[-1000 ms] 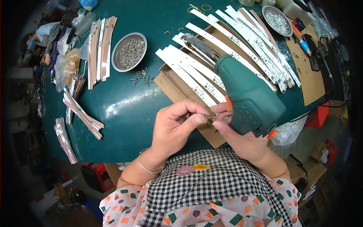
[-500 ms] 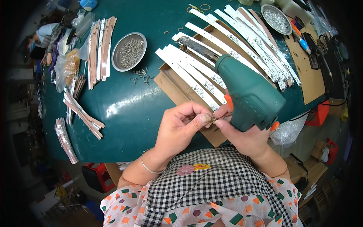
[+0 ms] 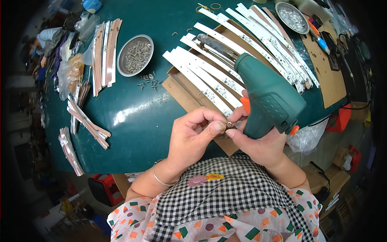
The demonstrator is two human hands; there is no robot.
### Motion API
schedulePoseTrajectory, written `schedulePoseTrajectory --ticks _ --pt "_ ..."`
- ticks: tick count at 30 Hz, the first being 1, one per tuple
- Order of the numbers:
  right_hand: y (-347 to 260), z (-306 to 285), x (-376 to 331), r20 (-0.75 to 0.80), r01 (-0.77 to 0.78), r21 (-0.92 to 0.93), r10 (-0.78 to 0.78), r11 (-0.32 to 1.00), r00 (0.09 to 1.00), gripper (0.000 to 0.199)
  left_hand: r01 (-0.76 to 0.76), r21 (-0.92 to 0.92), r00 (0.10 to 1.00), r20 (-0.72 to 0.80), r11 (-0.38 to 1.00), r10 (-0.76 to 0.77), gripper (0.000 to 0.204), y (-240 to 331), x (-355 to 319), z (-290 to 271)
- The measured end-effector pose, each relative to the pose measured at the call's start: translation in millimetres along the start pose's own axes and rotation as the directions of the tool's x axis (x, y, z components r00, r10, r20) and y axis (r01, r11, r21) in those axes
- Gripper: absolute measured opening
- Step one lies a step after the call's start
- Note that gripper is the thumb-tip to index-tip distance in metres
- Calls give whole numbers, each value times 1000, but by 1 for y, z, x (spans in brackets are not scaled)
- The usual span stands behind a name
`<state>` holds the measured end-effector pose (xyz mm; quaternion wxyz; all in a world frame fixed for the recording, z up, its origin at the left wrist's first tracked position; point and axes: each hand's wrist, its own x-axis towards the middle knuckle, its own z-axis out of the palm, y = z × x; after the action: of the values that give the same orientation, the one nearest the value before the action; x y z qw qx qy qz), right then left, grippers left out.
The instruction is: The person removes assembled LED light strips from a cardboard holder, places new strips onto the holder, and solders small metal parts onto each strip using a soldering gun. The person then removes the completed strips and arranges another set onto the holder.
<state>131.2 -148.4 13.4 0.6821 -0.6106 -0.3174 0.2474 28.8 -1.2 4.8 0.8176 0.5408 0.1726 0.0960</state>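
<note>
My left hand (image 3: 191,135) is closed, thumb and forefinger pinching a tiny round metal piece (image 3: 229,124); its exact kind is too small to make out. Against it from the right come the thumb and forefinger of my right hand (image 3: 262,145). That hand is also wrapped round the handle of a dark green cordless screwdriver (image 3: 274,92) with orange parts, whose body hides some of my fingers. Beneath and beyond the tool, white LED circuit strips (image 3: 209,82) fan across a shallow cardboard box (image 3: 181,94).
A metal bowl of small screws (image 3: 137,55) stands left of centre, with loose screws (image 3: 149,82) beside it. Bundled strips (image 3: 107,52) lie at the left. Another bowl (image 3: 292,18) holds clear small parts at the far right, near a cardboard sheet (image 3: 328,86).
The tiny metal piece now shows more plainly between my fingertips. The screwdriver has shifted slightly rightward in my right hand; my left hand has barely moved.
</note>
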Motion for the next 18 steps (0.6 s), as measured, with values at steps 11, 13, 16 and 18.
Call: schedulePoseTrajectory --ticks 11,13,16,18 --pt "3 -3 -2 -50 -52 52 55 997 997 64 -57 34 998 -22 998 57 15 -2 -2 2" --pt "5 -4 -4 -73 -58 64 63 996 995 64 -56 25 998 -14 998 56 15 -3 -2 3" --pt "5 -5 -5 -91 -60 34 63 998 994 64 -54 40 999 -3 998 54 15 -2 -2 5" --pt "4 -3 -5 -116 -82 66 90 994 989 63 -48 40 999 -15 998 49 14 -3 -2 6"
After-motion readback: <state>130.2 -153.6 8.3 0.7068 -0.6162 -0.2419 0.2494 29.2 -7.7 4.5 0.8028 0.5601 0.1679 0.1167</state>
